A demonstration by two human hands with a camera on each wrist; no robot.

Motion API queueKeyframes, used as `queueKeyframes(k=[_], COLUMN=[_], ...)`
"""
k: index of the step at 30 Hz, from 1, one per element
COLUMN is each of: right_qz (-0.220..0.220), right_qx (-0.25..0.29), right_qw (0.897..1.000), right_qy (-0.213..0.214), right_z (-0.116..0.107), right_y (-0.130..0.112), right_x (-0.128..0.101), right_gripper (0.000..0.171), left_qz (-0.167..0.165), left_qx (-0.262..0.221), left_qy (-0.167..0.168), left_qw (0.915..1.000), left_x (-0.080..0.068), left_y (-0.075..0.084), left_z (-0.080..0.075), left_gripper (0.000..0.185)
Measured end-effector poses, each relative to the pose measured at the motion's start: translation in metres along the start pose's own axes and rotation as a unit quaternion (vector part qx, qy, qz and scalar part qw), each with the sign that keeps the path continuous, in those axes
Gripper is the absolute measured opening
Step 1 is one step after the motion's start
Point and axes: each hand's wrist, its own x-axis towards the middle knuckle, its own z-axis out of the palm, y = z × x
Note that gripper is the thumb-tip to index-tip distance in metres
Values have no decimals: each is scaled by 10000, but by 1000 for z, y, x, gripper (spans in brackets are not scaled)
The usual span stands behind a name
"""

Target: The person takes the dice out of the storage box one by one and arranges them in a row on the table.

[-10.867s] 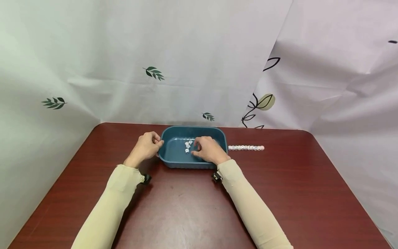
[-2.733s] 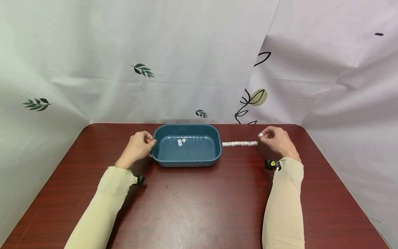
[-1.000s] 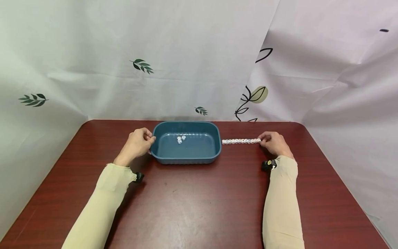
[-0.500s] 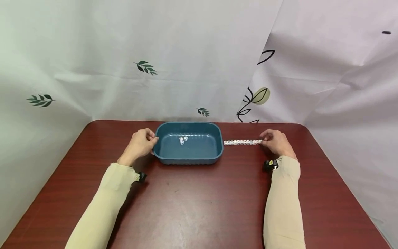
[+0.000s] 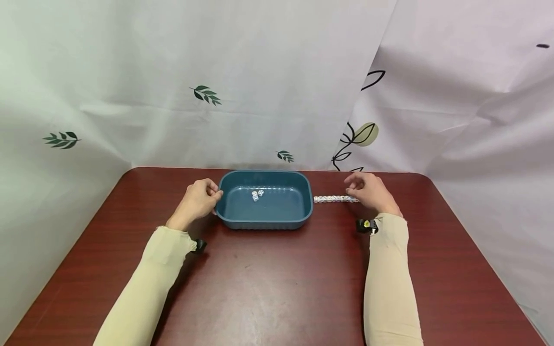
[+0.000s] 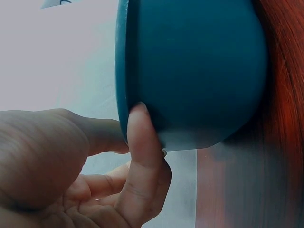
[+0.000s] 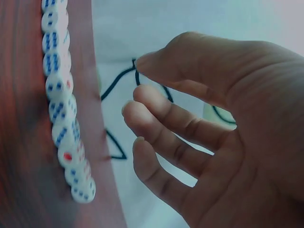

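Note:
My left hand (image 5: 196,202) pinches the left rim of a blue plastic tray (image 5: 264,224). In the left wrist view, one finger (image 6: 142,142) lies against the tray's outer wall, while the thumb is at the rim. Three white dice (image 5: 255,197) lie close together inside the tray, left of its middle. To the right of the tray, many dice stand in a straight row (image 5: 331,198). My right hand (image 5: 370,192) hovers by the row's right end, its fingers loosely bent and holding nothing. The right wrist view shows the row of dice (image 7: 59,90) apart from the fingertips.
A dark red wooden table (image 5: 272,283) carries everything. White cloth with leaf prints (image 5: 259,96) hangs behind it and at both sides. The tray sits near the table's back edge. A small black camera is strapped at each wrist.
My right hand has set a die at the row's right end, let it go and lifted leftward. Fewer dice lie in the tray than earlier. My left hand keeps its hold on the rim.

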Motion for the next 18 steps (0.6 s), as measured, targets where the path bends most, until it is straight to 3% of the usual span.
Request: queueKeyframes(k=[18], right_qz=[-593], right_qx=[255], right_qw=[9978], right_qy=[-158], right_z=[28], right_y=[-73], right_x=[17], right_gripper=[25], left_qz=[10], left_qx=[-36], left_qy=[71], left_qw=[10000], left_x=[0], left_y=[1], left_z=[0], left_gripper=[20])
